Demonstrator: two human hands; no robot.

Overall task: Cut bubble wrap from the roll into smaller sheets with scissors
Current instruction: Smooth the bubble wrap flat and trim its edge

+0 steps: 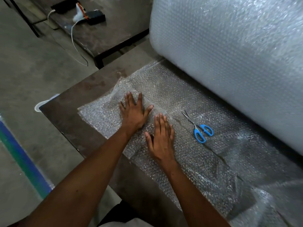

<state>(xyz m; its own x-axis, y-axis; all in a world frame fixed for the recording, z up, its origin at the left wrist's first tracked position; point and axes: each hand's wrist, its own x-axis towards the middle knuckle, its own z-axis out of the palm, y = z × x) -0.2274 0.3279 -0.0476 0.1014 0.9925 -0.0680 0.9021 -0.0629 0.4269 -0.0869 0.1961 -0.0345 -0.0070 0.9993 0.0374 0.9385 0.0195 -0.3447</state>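
A big roll of bubble wrap (229, 51) lies along the far right of the dark table (65, 115). Bubble wrap pulled off it (205, 161) covers the table in front. A smaller sheet of bubble wrap (100, 117) lies on top at the left. My left hand (134, 112) presses flat on that sheet with fingers spread. Just to its right, my right hand (161, 138) lies flat on the wrap too. Blue-handled scissors (198, 128) rest on the wrap to the right of my right hand, untouched, blades pointing away from me.
A second dark table (105, 38) stands at the back left with black devices (95, 17) and white cables (73, 40) on it. Grey floor lies to the left, with a blue and green strip (24, 161) near the left edge.
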